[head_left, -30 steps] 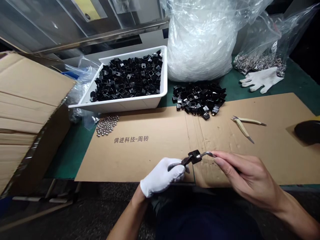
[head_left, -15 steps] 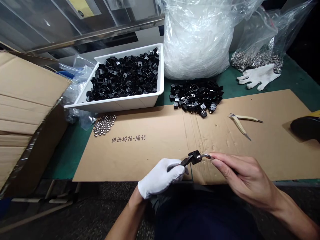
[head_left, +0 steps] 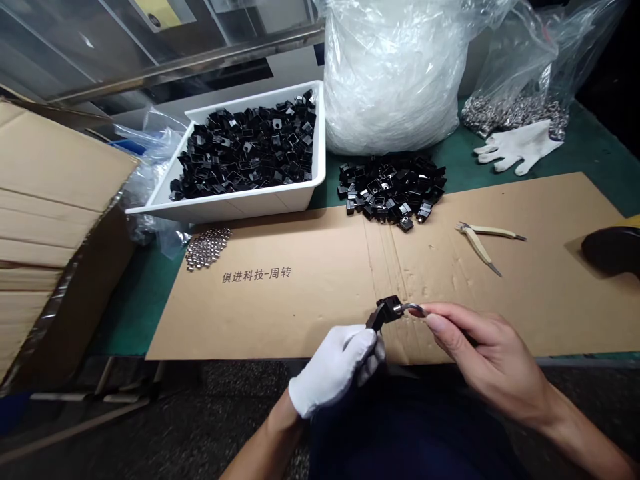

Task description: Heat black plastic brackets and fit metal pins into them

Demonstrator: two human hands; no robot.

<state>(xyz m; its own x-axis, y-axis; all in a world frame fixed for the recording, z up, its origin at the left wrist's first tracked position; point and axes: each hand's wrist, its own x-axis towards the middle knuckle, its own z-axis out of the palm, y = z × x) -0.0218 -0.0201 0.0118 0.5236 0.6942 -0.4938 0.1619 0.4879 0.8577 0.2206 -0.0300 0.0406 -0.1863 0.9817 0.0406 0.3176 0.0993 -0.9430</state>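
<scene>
While our gloved left hand (head_left: pixel 333 369) clamps a black plastic block (head_left: pixel 384 312), our bare right hand (head_left: pixel 480 350) pinches a metal ring (head_left: pixel 413 309).

white-gloved left hand (head_left: pixel 333 370), black plastic clips (head_left: pixel 390 190), white tray (head_left: pixel 250 210), green mat (head_left: pixel 595 167), tan cardboard (head_left: pixel 300 320)

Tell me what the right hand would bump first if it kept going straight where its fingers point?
Probably the square black plastic block in the white-gloved left hand; the curved metal piece pinched by the right hand seems to touch it already.
</scene>
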